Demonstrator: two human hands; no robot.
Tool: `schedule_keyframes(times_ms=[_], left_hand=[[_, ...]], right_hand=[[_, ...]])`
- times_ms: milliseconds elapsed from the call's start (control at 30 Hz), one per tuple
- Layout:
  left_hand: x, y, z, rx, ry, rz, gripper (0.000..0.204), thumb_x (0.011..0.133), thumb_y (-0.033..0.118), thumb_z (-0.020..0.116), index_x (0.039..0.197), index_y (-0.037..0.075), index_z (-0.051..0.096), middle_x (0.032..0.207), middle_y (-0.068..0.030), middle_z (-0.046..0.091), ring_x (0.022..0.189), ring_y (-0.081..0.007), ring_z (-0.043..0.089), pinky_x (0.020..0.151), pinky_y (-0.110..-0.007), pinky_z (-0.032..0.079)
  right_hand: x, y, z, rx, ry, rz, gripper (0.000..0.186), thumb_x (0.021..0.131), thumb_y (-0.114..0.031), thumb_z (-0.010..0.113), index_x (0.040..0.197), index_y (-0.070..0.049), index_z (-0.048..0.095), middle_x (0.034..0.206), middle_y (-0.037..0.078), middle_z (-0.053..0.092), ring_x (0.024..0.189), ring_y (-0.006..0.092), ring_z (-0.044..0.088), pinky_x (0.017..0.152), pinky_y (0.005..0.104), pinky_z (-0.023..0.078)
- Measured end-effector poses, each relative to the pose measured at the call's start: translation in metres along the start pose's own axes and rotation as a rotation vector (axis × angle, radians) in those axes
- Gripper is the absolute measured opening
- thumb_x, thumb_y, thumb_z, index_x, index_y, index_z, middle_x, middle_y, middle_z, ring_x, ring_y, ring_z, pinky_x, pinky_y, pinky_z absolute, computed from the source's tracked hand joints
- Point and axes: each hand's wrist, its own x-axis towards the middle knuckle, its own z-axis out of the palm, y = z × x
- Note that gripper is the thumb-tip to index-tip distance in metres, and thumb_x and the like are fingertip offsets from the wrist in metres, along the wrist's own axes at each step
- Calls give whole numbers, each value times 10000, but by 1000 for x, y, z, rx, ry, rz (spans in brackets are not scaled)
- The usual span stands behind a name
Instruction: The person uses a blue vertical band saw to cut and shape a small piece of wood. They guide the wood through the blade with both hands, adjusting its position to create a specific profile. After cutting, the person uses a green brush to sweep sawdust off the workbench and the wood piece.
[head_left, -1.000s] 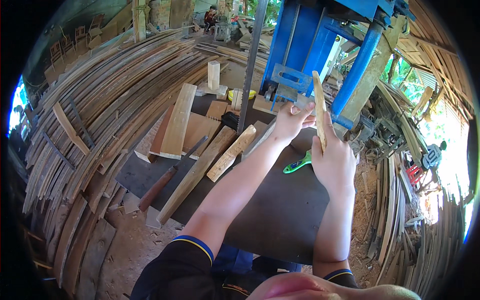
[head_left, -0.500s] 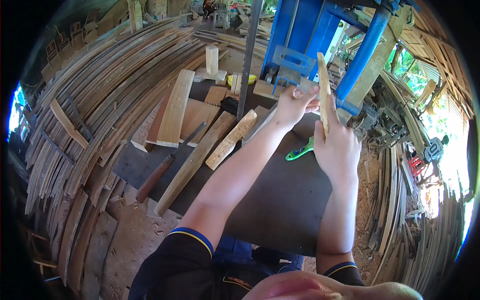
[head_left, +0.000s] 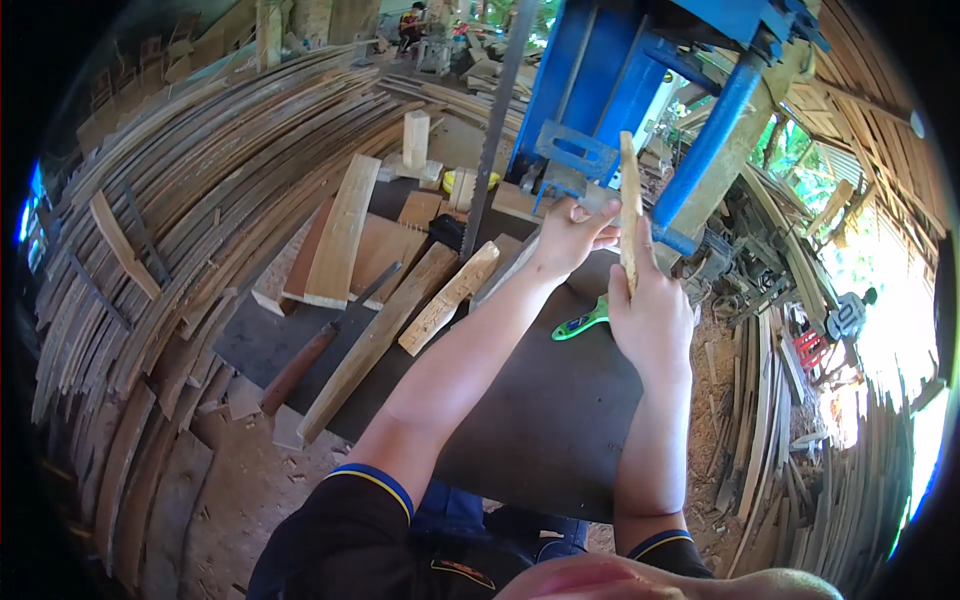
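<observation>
My right hand [head_left: 650, 320] is wrapped round a narrow, pale wooden stick [head_left: 630, 200], index finger along it, held upright and slightly tilted. Beside it, my left hand [head_left: 575, 235] has curled fingers and a raised thumb at a greyish metal plate [head_left: 572, 152] on the blue machine [head_left: 545, 80]; what those fingers grip is unclear. Under my hands is a dark metal table [head_left: 520, 420]. A green-handled tool [head_left: 580, 320] lies below them. To the left lie a rough wooden block [head_left: 445, 300], a long batten [head_left: 370, 350] and a long tool with a brown handle [head_left: 300, 370].
A vertical saw blade [head_left: 492, 130] crosses the table's back half, near boards [head_left: 335, 240] and an upright block [head_left: 416, 140]. Lumber stacks [head_left: 180, 180] fill the left. A blue post [head_left: 700, 150] stands right. People appear at the back [head_left: 410, 25] and far right [head_left: 848, 315].
The view has shifted slightly up and down. The wooden stick rose a little, then came down again; both hands keep nearly the same grip and position.
</observation>
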Motion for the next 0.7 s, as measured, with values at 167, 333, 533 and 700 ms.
schedule_keyframes(times_ms=[167,333,533,700], left_hand=[[-3,-1,-7,-32,92,47,462,848,296,800,880,-53,499,829,-205,660,708,-231,712,621,-313,619],[-15,4,8,73,54,-48,520,880,280,766,1086,-112,493,989,-198,627,910,-277,695,814,-390,607],[-14,10,-6,80,17,-35,454,911,304,728,1144,-38,540,1048,-152,638,948,-256,692,811,-381,605],[-12,10,8,90,45,-98,436,885,285,760,1003,-63,526,962,-163,631,847,-248,704,788,-391,623]], right_hand=[[-1,-5,-1,102,10,-21,599,878,-236,598,1431,-51,459,749,214,681,697,411,683,660,498,555],[-6,9,1,242,105,-40,526,875,-230,628,1369,-72,546,846,219,694,737,391,693,648,482,543],[11,5,19,188,117,19,560,902,-258,627,1435,-151,496,824,196,694,722,397,689,647,485,547],[6,13,2,345,301,-20,325,961,-204,567,1219,-39,674,962,225,710,754,339,716,644,408,535]])
